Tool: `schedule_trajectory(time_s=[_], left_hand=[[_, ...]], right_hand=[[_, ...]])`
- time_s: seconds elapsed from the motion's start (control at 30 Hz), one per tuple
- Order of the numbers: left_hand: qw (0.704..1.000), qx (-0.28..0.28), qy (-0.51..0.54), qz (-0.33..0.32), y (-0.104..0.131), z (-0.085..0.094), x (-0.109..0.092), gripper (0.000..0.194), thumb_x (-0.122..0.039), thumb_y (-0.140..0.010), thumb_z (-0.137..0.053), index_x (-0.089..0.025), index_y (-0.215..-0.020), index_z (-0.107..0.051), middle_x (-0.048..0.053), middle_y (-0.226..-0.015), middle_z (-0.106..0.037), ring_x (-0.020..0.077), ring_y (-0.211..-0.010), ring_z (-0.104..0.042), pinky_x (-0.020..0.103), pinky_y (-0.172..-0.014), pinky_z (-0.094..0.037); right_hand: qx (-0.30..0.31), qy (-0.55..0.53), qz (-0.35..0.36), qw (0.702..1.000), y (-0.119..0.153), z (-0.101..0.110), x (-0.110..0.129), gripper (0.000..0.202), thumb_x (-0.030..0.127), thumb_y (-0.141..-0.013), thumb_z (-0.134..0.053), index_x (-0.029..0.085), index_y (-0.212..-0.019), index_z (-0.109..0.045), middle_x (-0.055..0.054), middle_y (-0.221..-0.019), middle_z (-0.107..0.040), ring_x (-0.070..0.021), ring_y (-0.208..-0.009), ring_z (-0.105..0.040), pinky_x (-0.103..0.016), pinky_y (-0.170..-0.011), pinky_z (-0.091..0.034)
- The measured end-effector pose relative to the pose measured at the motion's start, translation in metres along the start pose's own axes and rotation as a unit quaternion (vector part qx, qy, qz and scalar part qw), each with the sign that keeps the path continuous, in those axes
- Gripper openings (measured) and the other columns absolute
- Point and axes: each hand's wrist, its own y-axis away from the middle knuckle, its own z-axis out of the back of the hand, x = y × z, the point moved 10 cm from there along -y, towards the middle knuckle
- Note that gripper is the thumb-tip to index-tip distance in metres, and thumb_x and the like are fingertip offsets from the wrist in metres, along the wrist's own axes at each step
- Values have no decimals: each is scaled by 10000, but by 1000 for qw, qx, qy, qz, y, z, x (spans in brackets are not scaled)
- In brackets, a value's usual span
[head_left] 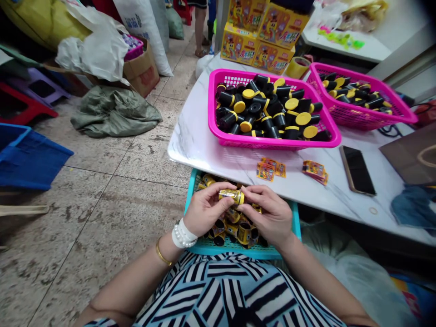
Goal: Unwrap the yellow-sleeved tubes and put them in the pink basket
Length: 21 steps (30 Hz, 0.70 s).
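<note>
Between my two hands is a small yellow-wrapped cylinder [230,196] with a yellow end. My left hand [207,206] grips its left part between thumb and fingers. At the other end, the fingertips of my right hand [267,211] pinch the yellow rim. Directly below lies a turquoise basket [296,227] on my lap, filled with similar yellow-labelled cylinders [243,232], some showing dark open ends. On the table ahead, a pink basket [272,141] holds many black cylinders with yellow caps [264,111]. Two small piles of orange printed labels [270,169] lie in front of it.
The marble-patterned table [190,131] has a phone [357,170], a second pink basket [368,116], printed yellow boxes [257,45] and a tape roll [299,68]. On the floor at left are a blue bin [34,156] and a grey-green sack [114,111]. Someone's legs [200,29] show behind.
</note>
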Motion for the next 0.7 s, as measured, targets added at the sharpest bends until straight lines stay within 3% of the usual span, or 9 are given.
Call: schedule_trajectory(time_s=[0.1,0.17,0.33,0.47,0.57,0.63,0.7], left_hand=[[996,-5,-63,-56,4,-1,-14,277,-164,-727,-800,-219,-998,-803,94,-988,-750,216,-844,-656,299,-775,-522],[988,16,-112,-102,5,-5,-23,293,-141,-736,-784,-244,-1009,-807,92,-1018,-754,245,-956,-653,342,-908,-496],[967,84,-178,-162,1,-12,-26,275,-155,-780,-752,-247,-1034,-804,107,-1020,-743,237,-977,-660,345,-941,-485],[986,77,-124,-84,-5,-1,-11,472,-228,-784,-770,-210,-1249,-690,86,-923,-729,199,-824,-676,295,-787,-528],[997,62,-44,5,-6,4,4,368,-313,-824,-725,-155,-1154,-696,47,-735,-683,153,-582,-624,246,-565,-496],[997,52,-46,16,-5,5,4,277,-294,-798,-746,-144,-1030,-723,63,-763,-704,156,-600,-631,249,-575,-504],[995,30,-91,-20,-5,8,-6,247,-253,-774,-770,-152,-996,-734,88,-866,-741,181,-723,-670,271,-680,-532]], right_hand=[[-8,-32,-48,998,5,3,-5,377,199,-792,-783,328,-1145,-751,-57,-1005,-755,-221,-898,-720,-372,-790,-620],[-9,-83,-106,991,8,3,-16,315,220,-791,-785,323,-1089,-773,-50,-991,-764,-217,-882,-726,-359,-761,-624],[21,-181,-230,956,15,-13,-41,223,271,-811,-767,296,-1031,-790,-39,-981,-759,-189,-843,-727,-312,-727,-626],[5,-141,-191,971,11,-6,-40,303,236,-808,-768,319,-1100,-765,-45,-1032,-716,-182,-861,-704,-300,-703,-616],[-5,-86,-101,991,6,-2,-26,386,180,-790,-777,337,-1141,-751,-54,-1049,-709,-198,-918,-692,-331,-764,-609],[0,-83,-60,995,4,-6,-18,437,152,-767,-794,346,-1155,-745,-51,-1017,-719,-201,-910,-692,-345,-786,-603],[0,-113,-80,990,4,-12,-21,437,149,-761,-800,346,-1148,-749,-43,-975,-722,-188,-870,-691,-325,-747,-600]])
